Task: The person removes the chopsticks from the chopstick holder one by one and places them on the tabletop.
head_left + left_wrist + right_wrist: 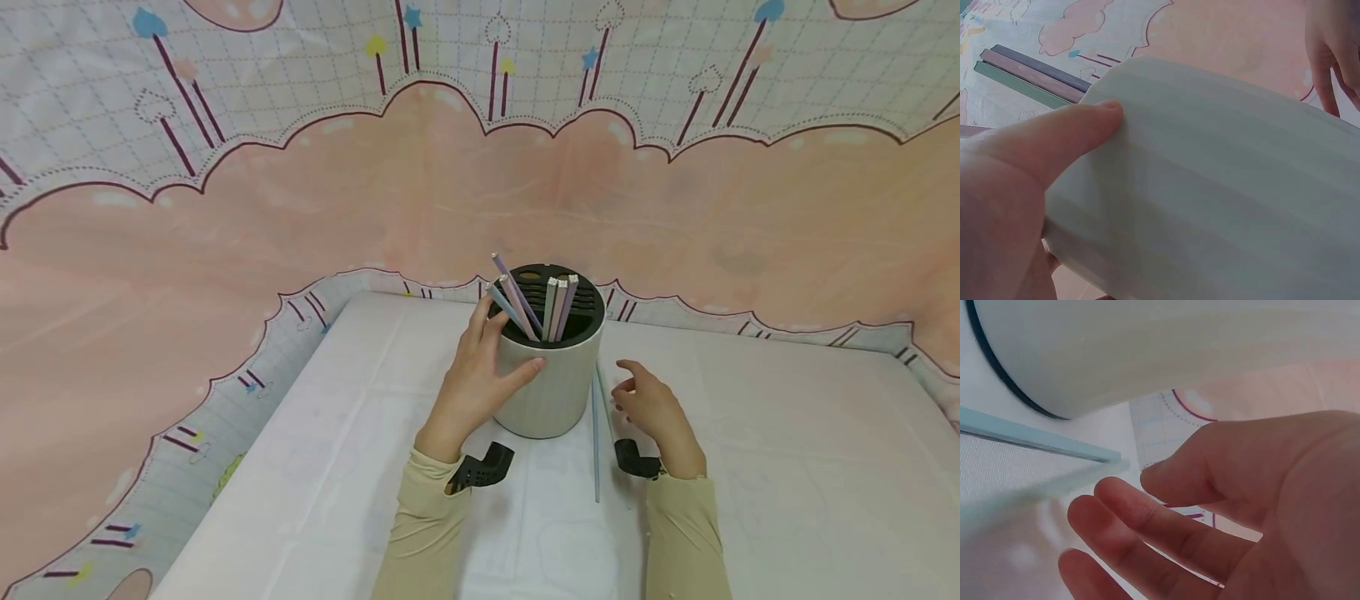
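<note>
A round off-white pen holder (546,392) with a black slotted top (588,321) stands upright on the table. Several pastel pencils (557,308) lean in it, their ends sticking out above the rim. My left hand (472,383) grips the holder's left side near the top, the thumb lying on its pale wall (1210,175). To the right of the holder a light blue pencil (596,442) lies on the table, with a blurred pale green strip (1022,500) beside it. Just right of these hovers my right hand (652,408), fingers loosely bent and holding nothing.
A white cloth covers the table (787,467). Behind it hangs a peach and white patterned sheet (525,192) with cloud shapes. Black wrist mounts (486,467) sit on both wrists, by the beige sleeves (423,525).
</note>
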### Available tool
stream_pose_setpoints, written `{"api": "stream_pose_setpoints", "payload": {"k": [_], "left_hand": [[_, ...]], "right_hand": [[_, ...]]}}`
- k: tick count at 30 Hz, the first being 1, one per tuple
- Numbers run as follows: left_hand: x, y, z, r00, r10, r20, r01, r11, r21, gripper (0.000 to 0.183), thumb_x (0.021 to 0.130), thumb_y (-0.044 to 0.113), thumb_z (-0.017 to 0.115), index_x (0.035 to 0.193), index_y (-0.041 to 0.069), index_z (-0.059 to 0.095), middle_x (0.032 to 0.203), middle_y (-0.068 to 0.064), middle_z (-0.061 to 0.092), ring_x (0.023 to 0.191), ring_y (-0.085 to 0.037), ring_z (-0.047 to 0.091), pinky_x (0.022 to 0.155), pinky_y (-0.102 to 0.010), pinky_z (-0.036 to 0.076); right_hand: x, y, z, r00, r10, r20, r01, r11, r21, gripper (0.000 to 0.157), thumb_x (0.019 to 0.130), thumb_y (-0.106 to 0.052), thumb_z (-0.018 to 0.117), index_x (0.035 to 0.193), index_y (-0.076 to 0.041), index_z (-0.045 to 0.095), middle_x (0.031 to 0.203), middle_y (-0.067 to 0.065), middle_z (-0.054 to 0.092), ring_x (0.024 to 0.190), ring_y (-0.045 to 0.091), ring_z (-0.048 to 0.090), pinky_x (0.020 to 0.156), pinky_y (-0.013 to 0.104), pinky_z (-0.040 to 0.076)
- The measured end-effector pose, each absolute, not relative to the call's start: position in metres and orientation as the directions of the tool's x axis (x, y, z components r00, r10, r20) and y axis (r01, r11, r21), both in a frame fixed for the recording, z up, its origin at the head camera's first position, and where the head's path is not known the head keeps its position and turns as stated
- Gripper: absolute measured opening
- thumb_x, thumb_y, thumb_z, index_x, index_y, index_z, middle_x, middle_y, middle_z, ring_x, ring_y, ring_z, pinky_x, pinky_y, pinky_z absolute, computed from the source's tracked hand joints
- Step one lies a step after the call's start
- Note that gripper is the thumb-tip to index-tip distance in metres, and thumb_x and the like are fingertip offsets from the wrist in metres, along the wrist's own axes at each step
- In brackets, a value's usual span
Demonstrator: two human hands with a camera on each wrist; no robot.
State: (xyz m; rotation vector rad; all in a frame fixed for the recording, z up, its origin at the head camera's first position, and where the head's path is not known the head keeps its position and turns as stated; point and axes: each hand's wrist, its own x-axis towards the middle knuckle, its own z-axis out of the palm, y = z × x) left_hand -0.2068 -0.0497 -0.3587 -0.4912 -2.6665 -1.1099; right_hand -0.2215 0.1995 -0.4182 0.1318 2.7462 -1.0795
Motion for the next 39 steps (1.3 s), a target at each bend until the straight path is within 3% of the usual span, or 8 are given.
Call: {"api": "stream_pose_setpoints", "payload": {"k": [6, 13, 18, 21, 25, 31, 39], "left_hand": [[-0.21, -0.05, -0.358, -0.922, 0.225, 0.314, 0.381, 0.665, 0.643, 0.076, 0.078, 0.059, 0.054, 0.138, 0.018, 0.03, 0.145, 0.021, -0.008, 0.132, -0.019, 0.015, 0.088, -0.055, 0.035], [-0.21, -0.05, -0.358, -0.924, 0.224, 0.31, 0.377, 0.666, 0.643, 0.076, 0.078, 0.06, 0.053, 0.138, 0.018, 0.03, 0.145, 0.02, -0.007, 0.131, -0.019, 0.016, 0.087, -0.054, 0.035], [-0.21, -0.051, -0.358, -0.924, 0.224, 0.31, 0.378, 0.664, 0.645, 0.077, 0.078, 0.061, 0.052, 0.138, 0.019, 0.031, 0.145, 0.021, -0.008, 0.132, -0.019, 0.016, 0.087, -0.055, 0.035], [-0.21, -0.051, -0.358, -0.923, 0.225, 0.313, 0.381, 0.663, 0.645, 0.077, 0.078, 0.061, 0.052, 0.138, 0.019, 0.03, 0.145, 0.021, -0.008, 0.132, -0.019, 0.016, 0.086, -0.056, 0.035], [-0.209, -0.051, -0.359, -0.922, 0.223, 0.315, 0.381, 0.662, 0.646, 0.077, 0.078, 0.061, 0.053, 0.138, 0.02, 0.03, 0.145, 0.022, -0.008, 0.132, -0.019, 0.016, 0.087, -0.056, 0.035], [-0.207, -0.05, -0.361, -0.917, 0.221, 0.331, 0.39, 0.663, 0.639, 0.076, 0.078, 0.059, 0.054, 0.138, 0.019, 0.031, 0.146, 0.019, -0.007, 0.132, -0.02, 0.017, 0.087, -0.056, 0.035], [-0.203, -0.051, -0.364, -0.91, 0.219, 0.352, 0.402, 0.675, 0.619, 0.075, 0.078, 0.059, 0.054, 0.137, 0.019, 0.031, 0.146, 0.018, -0.006, 0.131, -0.02, 0.018, 0.084, -0.055, 0.038]], "right_hand": [[-0.223, 0.198, -0.414, -0.986, 0.007, -0.165, 0.123, 0.7, -0.703, 0.048, 0.091, -0.015, 0.046, 0.135, -0.006, 0.031, 0.107, 0.017, 0.056, 0.079, 0.023, 0.059, 0.066, 0.035, 0.046], [-0.219, 0.19, -0.401, -0.986, 0.07, 0.151, -0.071, 0.644, -0.762, 0.035, 0.093, -0.022, 0.044, 0.126, -0.011, 0.046, 0.097, 0.009, 0.062, 0.082, 0.025, 0.06, 0.068, 0.04, 0.048], [-0.213, 0.175, -0.388, -0.883, 0.176, 0.434, -0.258, 0.592, -0.764, 0.028, 0.092, -0.025, 0.047, 0.115, -0.012, 0.057, 0.096, 0.002, 0.063, 0.086, 0.015, 0.058, 0.072, 0.037, 0.047], [-0.21, 0.165, -0.379, -0.803, 0.209, 0.558, -0.376, 0.548, -0.747, 0.024, 0.091, -0.022, 0.051, 0.112, -0.012, 0.06, 0.103, 0.0, 0.06, 0.096, 0.012, 0.054, 0.079, 0.029, 0.045], [-0.205, 0.151, -0.371, -0.711, 0.202, 0.674, -0.508, 0.515, -0.69, 0.024, 0.089, -0.014, 0.054, 0.113, -0.011, 0.06, 0.114, -0.002, 0.055, 0.109, 0.013, 0.047, 0.089, 0.03, 0.04], [-0.197, 0.128, -0.367, -0.678, 0.1, 0.729, -0.552, 0.585, -0.594, 0.031, 0.089, -0.014, 0.053, 0.12, -0.009, 0.055, 0.12, 0.002, 0.053, 0.117, 0.016, 0.042, 0.096, 0.037, 0.033], [-0.186, 0.108, -0.36, -0.75, 0.044, 0.66, -0.471, 0.665, -0.58, 0.039, 0.089, -0.02, 0.053, 0.126, -0.008, 0.05, 0.121, 0.008, 0.051, 0.116, 0.022, 0.041, 0.092, 0.045, 0.033]]}}
